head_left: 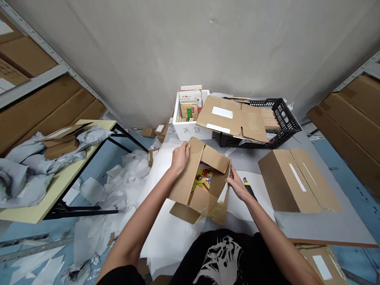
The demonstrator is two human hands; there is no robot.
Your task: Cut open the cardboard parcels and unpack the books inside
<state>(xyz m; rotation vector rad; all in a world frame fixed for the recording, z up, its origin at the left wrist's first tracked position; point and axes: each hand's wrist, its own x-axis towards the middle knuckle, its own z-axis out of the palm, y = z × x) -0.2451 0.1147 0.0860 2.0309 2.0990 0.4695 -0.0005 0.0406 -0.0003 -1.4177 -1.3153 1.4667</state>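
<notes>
An opened cardboard box (215, 190) is held up in front of me, tilted, its flaps spread. My left hand (180, 158) grips its upper left flap. On the right edge, my right hand (237, 184) pinches the cardboard between thumb and fingers. Inside the box a colourful yellow and red printed item (203, 179), perhaps a book, shows partly; the flaps hide the rest. Just right of my right hand lies a black and yellow cutter-like tool (249, 187) on white paper, partly covered by the forearm. White foam sheeting (158, 221) spreads beneath and left of the box.
Behind stand a white bin (192, 132) of books and a black crate (285, 122) with a flattened carton (231, 116) across it. A closed carton (299, 182) sits at right. Grey parcels (35, 162) cover the left table; packing scraps (124, 178) litter the floor.
</notes>
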